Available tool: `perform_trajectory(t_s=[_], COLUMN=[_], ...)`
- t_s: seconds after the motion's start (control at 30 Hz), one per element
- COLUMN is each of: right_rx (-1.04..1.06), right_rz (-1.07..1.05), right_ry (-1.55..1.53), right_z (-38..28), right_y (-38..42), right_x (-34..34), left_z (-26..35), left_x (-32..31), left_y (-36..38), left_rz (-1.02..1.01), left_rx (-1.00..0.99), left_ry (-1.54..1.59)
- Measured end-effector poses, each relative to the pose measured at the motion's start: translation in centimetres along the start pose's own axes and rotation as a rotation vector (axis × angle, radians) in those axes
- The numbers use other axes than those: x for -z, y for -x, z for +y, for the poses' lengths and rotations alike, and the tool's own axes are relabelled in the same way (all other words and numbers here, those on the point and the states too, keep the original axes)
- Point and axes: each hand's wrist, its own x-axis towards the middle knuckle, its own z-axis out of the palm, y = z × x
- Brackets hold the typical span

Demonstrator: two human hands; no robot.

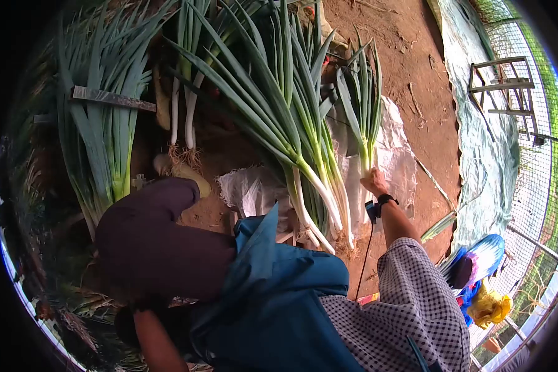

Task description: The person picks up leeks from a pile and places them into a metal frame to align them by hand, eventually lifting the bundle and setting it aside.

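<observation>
My right hand (375,181), with a black band (387,199) at the wrist, is closed around the pale stalks of a small bunch of green onions (363,118). To its left lies a larger pile of long green onions (313,155), white stalks and roots pointing toward me. My left forearm (158,341) shows at the lower left. The left hand itself is lost in shadow beside my dark trouser leg, so its fingers are hidden. A white plastic sheet (400,142) lies beneath the onions near my right hand.
A big stack of green onions (99,136) stands at the left behind a flat bar (115,98). A few rooted onions (189,118) lie near my foot. Bare soil (415,68), a pale tarp (487,155), a metal frame (505,90) and a yellow bundle (488,307) are at right.
</observation>
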Motion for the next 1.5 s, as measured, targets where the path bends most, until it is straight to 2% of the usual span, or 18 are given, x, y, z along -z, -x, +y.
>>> perform_trajectory(t_s=[0.2,0.5,0.53,0.57,0.6,0.67,0.73,0.8,0.83,0.9,1.0,1.13,1.17,1.23,1.33,1.4,1.47,1.5], right_rx=[0.228,0.371,0.571,0.948,1.042,1.038,0.994,1.220,1.266,1.221,1.461,1.405,1.459,1.782,1.700,1.905,1.648,1.471], right_rz=[-0.508,-0.693,-0.617,-0.163,0.457,0.644,-0.358,0.728,0.903,0.744,0.253,-1.029,-1.572,-1.193,0.392,-0.242,-0.961,-1.065], right_ry=[-1.214,-1.843,-1.813,-0.987,-0.210,-0.161,-1.496,-0.374,-0.181,-0.161,-0.498,-1.245,-1.148,-0.971,-0.019,-0.474,-0.910,-0.931], right_z=[-5.3,-15.3,-16.8,-19.0,-21.3,-23.9,-27.3,-33.0,-35.7,-41.4,-51.2,-63.4,-66.0,-70.7,-71.8,-76.0,-77.0,-76.3], right_y=[4.7,4.8,5.3,7.5,9.7,8.2,6.2,12.9,16.0,18.8,20.5,26.5,29.3,31.7,42.1,36.1,37.4,38.8], right_x=[6.6,11.0,11.7,14.3,17.0,19.0,22.0,27.3,29.9,33.5,38.0,37.7,36.3,32.5,25.0,17.8,10.5,8.2], left_z=[0.2,4.5,5.3,6.0,7.5,9.3,9.8,10.8,11.1,11.3,11.7,13.1,13.0,12.8,13.2,13.3,13.1,12.9], left_x=[-0.2,-3.3,-3.4,-3.6,-3.5,-3.4,-3.3,-3.1,-3.2,-5.7,-4.5,-3.4,-2.5,-2.5,-2.2,-2.1,-2.5,-2.4], left_y=[0.3,0.6,0.8,0.9,0.9,-0.1,-0.3,-1.1,-1.2,-1.2,0.1,-1.0,-1.0,-1.1,-1.1,-1.2,-1.3,-1.2], left_rz=[0.000,0.089,0.103,0.124,0.143,0.168,0.187,0.220,0.238,0.222,0.091,0.061,0.022,0.024,0.068,0.085,0.060,0.055], left_rx=[-0.007,-0.020,-0.011,0.005,0.020,0.033,0.036,0.022,0.014,0.089,0.298,0.365,0.371,0.379,0.396,0.415,0.436,0.434], left_ry=[0.012,0.099,0.096,0.093,0.086,0.100,0.122,0.135,0.135,0.068,0.098,0.130,0.176,0.215,0.285,0.285,0.235,0.219])
